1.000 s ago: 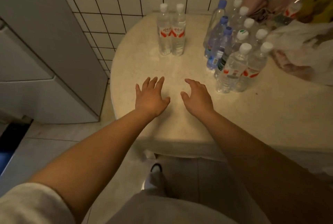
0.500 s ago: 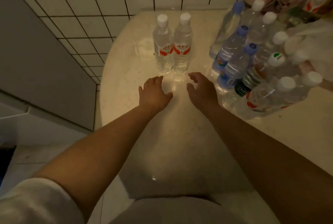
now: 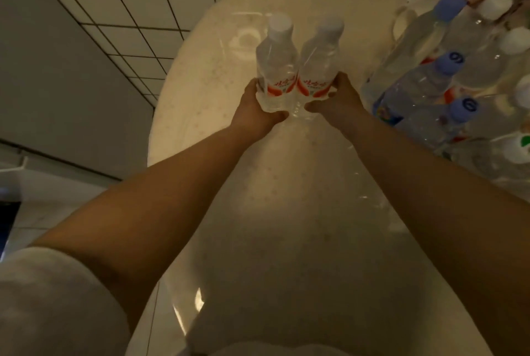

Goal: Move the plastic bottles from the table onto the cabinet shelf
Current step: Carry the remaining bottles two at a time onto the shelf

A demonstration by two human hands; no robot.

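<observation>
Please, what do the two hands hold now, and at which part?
Each holds one bottle at its lower body, near the red label: left hand the left bottle, right hand the right bottle.

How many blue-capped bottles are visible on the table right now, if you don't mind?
3, all in the right-hand cluster: far one, middle one, near one. Others may be out of frame.

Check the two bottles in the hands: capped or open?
Capped. The left bottle and right bottle each show a white cap on top; both stand upright, side by side, on the table.
</observation>
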